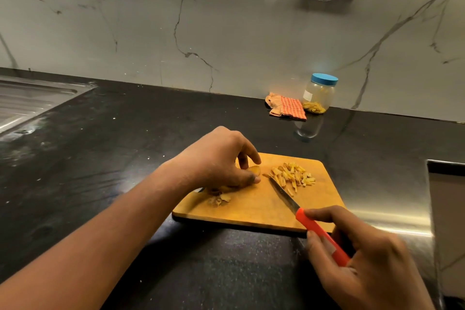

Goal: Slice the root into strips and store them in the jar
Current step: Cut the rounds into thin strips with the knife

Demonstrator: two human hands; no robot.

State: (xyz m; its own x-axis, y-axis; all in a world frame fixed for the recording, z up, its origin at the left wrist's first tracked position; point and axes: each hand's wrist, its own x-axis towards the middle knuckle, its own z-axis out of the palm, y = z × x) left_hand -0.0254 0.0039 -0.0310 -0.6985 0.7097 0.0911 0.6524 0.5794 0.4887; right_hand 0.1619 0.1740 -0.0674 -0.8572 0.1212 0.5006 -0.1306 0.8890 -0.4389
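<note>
Pinching the small yellow-brown root piece (pixel 255 170) at the rectangular wooden board's (pixel 251 209) left end, our left hand (pixel 219 158) is nearest; our right hand (pixel 370 259) curls round the orange-handled steel knife (pixel 285 195), blade tip just right of the root, angled toward it.

No legible text, jar (pixel 319 98) included.

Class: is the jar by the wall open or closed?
Closed: its blue lid sits on top of the upright jar, strips inside.

Open counter (pixel 251 131) between cutting board (pixel 251 206) and jar (pixel 319 95); cloth (pixel 286 106) just beside jar
</note>
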